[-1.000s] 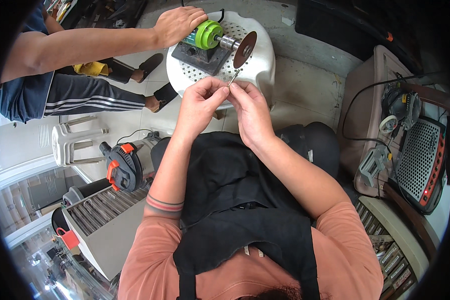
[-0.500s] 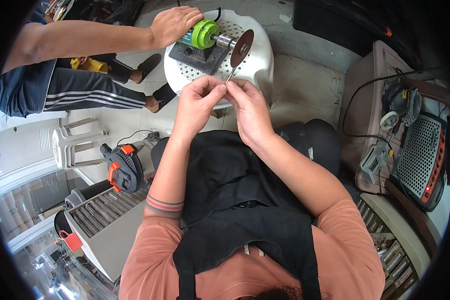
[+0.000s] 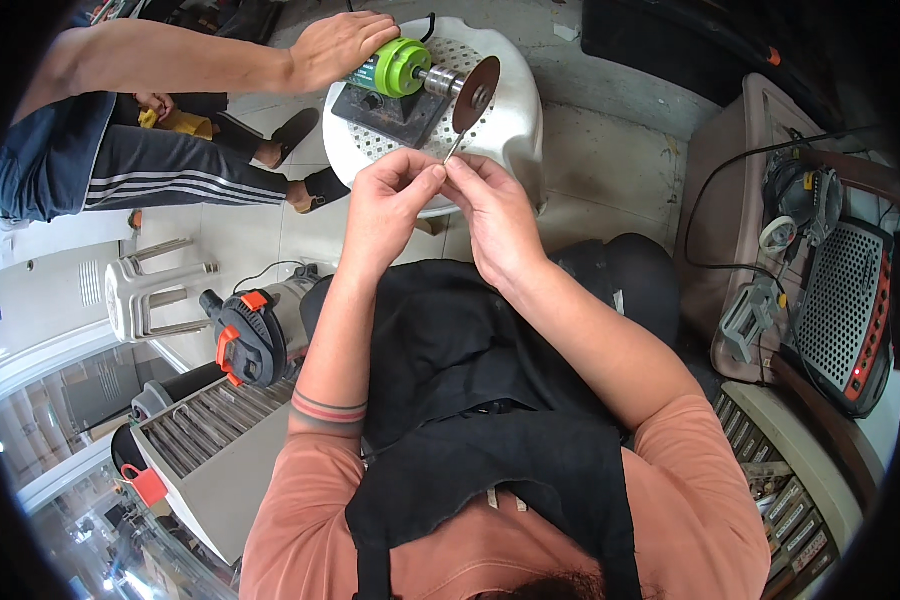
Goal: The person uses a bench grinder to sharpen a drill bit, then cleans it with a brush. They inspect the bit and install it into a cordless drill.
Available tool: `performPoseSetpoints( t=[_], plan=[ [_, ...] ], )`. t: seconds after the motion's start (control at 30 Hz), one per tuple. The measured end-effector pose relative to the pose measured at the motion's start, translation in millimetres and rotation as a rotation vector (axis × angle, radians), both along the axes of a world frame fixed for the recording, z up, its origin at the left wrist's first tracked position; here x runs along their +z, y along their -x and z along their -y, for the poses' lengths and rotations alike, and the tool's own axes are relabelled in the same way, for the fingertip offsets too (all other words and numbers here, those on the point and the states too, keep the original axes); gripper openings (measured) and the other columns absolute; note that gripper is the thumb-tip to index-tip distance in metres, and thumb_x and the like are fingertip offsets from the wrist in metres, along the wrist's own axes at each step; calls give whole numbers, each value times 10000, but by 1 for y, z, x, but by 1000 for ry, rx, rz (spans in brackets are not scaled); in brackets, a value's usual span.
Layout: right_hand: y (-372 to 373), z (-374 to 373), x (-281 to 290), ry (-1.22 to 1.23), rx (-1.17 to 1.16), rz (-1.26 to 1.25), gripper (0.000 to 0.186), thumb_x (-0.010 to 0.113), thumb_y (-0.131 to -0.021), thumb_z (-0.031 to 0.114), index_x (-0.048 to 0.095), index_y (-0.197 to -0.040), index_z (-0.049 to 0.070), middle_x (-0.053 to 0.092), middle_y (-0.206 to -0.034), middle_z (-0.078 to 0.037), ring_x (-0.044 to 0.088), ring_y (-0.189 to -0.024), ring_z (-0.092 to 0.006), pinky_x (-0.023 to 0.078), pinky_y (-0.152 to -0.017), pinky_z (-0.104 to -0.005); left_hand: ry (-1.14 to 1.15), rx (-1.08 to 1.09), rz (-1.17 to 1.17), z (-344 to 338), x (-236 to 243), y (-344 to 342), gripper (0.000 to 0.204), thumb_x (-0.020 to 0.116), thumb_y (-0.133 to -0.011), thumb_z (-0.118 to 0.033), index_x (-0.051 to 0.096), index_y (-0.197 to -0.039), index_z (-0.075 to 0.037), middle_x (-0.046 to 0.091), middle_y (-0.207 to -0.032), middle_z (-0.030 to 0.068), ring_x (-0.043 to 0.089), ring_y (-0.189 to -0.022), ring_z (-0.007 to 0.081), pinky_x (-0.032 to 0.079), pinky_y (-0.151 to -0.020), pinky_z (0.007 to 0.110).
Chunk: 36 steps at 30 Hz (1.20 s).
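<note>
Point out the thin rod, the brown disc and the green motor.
Thin rod (image 3: 455, 147), head view: middle of its exposed length.
Brown disc (image 3: 476, 90), head view: flat face.
Green motor (image 3: 400, 69), head view: rounded housing.

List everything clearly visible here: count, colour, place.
perforated stool: 1, white, ahead
electric motor: 1, green, on that stool
chuck: 1, silver, on motor
cutting disc: 1, brown, on chuck
thin rod: 1, metallic, by disc's lower edge
second stool: 1, white, left
vacuum cleaner: 1, black-orange, left
slatted box: 1, pale grey, lower left
storage bin: 1, taupe, right
grille-fronted unit: 1, grey-orange, far right
apron: 1, black, lower centre
co-worker's hand: 1, bare, on motor
left hand: 1, bare, at rod
right hand: 1, bare, at rod
</note>
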State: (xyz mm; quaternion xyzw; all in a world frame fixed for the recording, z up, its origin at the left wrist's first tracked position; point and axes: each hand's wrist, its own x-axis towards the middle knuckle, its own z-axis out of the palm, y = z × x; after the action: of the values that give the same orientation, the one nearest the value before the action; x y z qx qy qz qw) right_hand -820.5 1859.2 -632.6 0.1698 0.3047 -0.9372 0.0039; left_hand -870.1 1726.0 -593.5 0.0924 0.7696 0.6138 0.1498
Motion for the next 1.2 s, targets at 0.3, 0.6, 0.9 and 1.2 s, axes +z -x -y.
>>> performPoseSetpoints(
  t=[0.3, 0.6, 0.9, 1.2],
  plan=[
    [0, -1, 1, 9, 3, -8, 221, 666, -1056, 196, 669, -1128, -13, 688, -1048, -52, 629, -1016, -139, 486, -979, -309, -20, 1, -3, -1, 1, -2, 135, 721, -997, -114, 734, -1005, 20, 733, -891, 13, 629, -812, 58, 509, -740, 238],
    [-2, 1, -1, -9, 0, 3, 225, 677, -1050, 202, 683, -1125, -10, 692, -1061, -44, 618, -1036, -128, 481, -971, -305, -8, 10, 5, 1, 1, -4, 130, 725, -996, -106, 735, -1009, 23, 737, -898, 16, 637, -822, 61, 517, -750, 235],
    [-3, 1, -1, -8, 11, 2, 222, 674, -1050, 191, 681, -1128, -17, 693, -1067, -51, 622, -1040, -127, 482, -967, -300, -48, 10, 20, 3, 0, -5, 130, 724, -997, -105, 739, -1012, 23, 741, -904, 22, 645, -829, 66, 524, -756, 238],
    [-1, -1, -1, 25, 12, 8, 222, 675, -1050, 194, 676, -1126, -15, 697, -1055, -56, 633, -1030, -138, 484, -972, -307, -39, 5, 14, 2, -2, -2, 139, 726, -996, -103, 737, -1025, 32, 742, -913, 30, 649, -831, 71, 526, -760, 237]
  ],
)
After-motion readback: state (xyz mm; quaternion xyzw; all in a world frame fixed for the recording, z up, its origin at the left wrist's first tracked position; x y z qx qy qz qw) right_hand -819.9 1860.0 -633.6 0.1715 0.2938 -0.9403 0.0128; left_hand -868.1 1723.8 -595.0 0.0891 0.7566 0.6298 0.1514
